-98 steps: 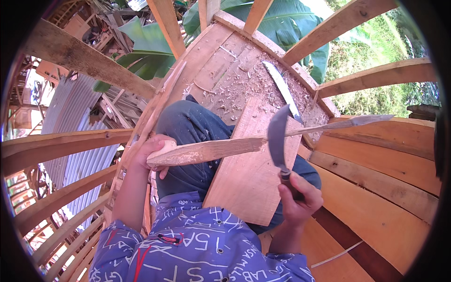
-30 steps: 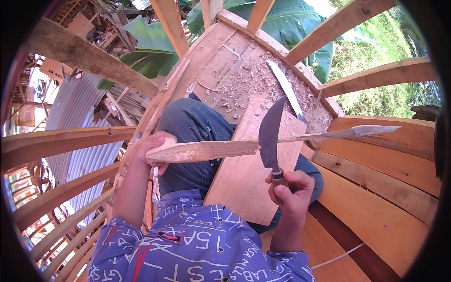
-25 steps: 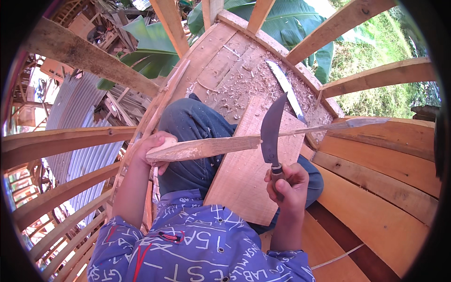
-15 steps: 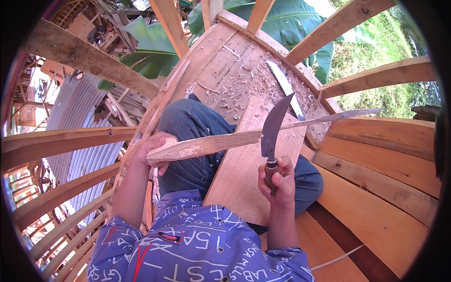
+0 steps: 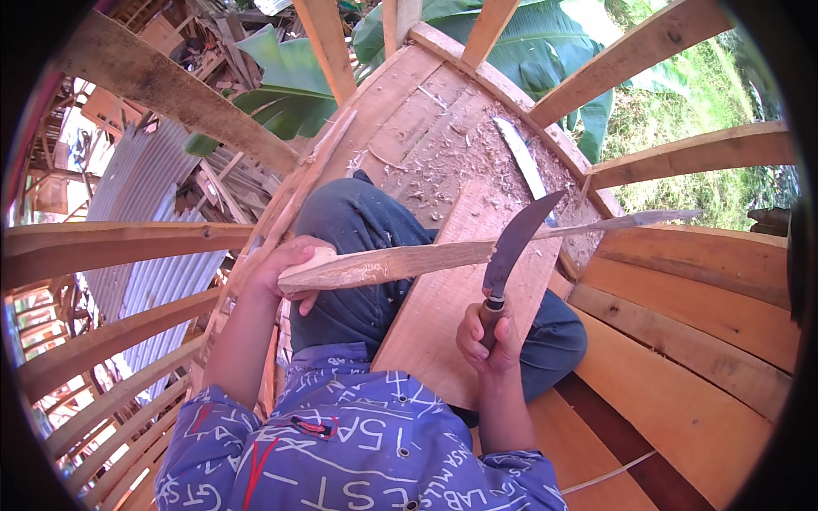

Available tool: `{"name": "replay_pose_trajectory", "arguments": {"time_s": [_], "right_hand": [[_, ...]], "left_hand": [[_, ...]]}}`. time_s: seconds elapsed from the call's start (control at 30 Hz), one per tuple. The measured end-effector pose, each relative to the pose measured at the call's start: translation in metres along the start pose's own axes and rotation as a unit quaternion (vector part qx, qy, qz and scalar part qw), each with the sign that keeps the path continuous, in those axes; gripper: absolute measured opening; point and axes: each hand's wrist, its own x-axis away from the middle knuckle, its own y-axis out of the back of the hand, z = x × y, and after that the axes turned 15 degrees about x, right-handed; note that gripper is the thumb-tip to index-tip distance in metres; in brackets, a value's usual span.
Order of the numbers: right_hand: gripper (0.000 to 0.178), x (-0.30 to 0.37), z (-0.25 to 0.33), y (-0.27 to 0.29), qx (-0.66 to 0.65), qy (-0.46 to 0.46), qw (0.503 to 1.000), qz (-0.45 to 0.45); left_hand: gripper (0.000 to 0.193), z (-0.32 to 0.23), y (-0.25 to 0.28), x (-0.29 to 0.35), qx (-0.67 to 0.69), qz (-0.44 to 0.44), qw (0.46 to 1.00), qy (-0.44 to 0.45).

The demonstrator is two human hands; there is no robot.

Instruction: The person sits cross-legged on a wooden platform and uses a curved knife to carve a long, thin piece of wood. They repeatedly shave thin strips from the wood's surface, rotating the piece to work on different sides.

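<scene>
My left hand (image 5: 296, 270) is closed around the thick end of a long, pale piece of wood (image 5: 392, 265). The wood stretches to the right across my lap, thinning to a rough grey tip at the far right. In my right hand (image 5: 489, 337) I grip the dark handle of a knife (image 5: 515, 244) with a broad curved blade. Its blade points up and tilts right, crossing in front of the wood in this view; whether the edge touches it I cannot tell. Under both, a wide flat board (image 5: 434, 328) lies slanted over my legs.
A long pale blade (image 5: 521, 157) lies among wood shavings (image 5: 452, 149) on the plank floor ahead. Upright and slanting timbers (image 5: 630, 72) surround me. Orange-brown planks (image 5: 673, 358) form the right side. Corrugated metal sheets (image 5: 153, 247) and scrap wood lie beyond the left side.
The knife has tilted further to the right, and its tip sits lower and more to the right. The view has shifted slightly. Both hands keep their holds.
</scene>
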Motion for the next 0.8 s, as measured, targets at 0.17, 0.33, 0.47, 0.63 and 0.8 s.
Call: {"name": "replay_pose_trajectory", "arguments": {"time_s": [0.17,0.33,0.47,0.63,0.8], "right_hand": [[0.048,-0.001,0.005,-0.005,0.077,0.002,0.993,-0.087],[0.048,0.004,0.012,-0.013,0.369,0.071,0.898,-0.228],[0.039,0.018,0.02,-0.016,0.433,0.089,0.871,-0.216],[0.037,0.026,0.022,-0.019,0.489,0.133,0.834,-0.218],[0.023,0.036,0.029,-0.028,0.452,0.083,0.863,-0.211]], "left_hand": [[0.052,0.004,-0.01,-0.003,-0.047,-0.018,0.999,-0.02],[0.047,0.012,-0.026,-0.006,-0.077,-0.052,0.994,-0.064],[0.046,0.018,-0.049,-0.012,-0.173,-0.094,0.978,-0.066],[0.034,0.024,-0.078,-0.025,-0.35,-0.08,0.929,-0.095],[0.027,0.032,-0.107,-0.028,-0.391,-0.053,0.914,-0.092]]}}
